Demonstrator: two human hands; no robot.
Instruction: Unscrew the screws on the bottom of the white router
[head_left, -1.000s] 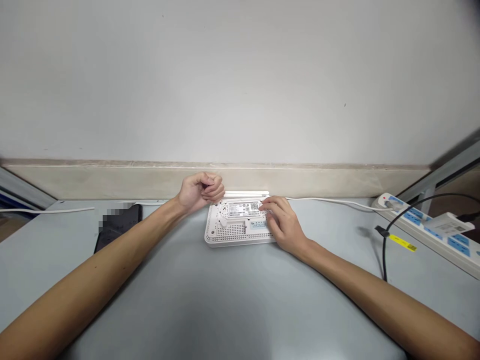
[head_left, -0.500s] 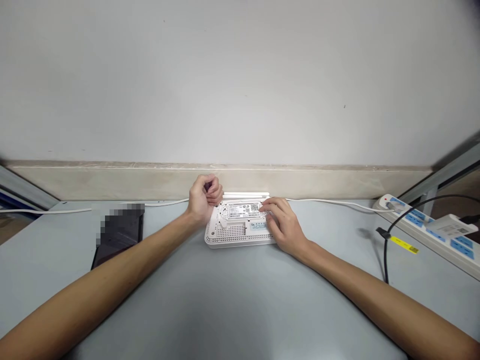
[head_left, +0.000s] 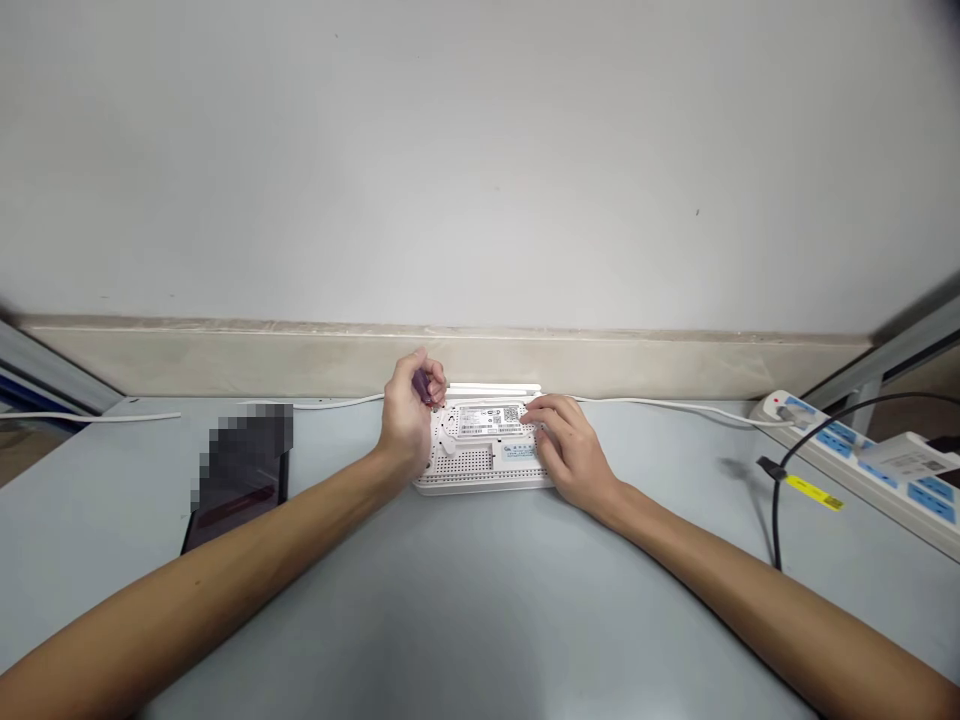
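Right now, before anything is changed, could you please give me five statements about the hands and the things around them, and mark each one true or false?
1. The right hand touches the white box. True.
2. The power strip is to the left of the white box. False: the power strip is to the right.
3. A yellow tag is on the black cable. True.
4. The white box stands on its edge. False: it lies flat.
5. The left hand is stretched flat. False: the left hand is curled around a purple object.

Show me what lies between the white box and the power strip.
In the head view: the right hand, resting on the white box; a white cable; then a black cable with a yellow tag near the power strip.
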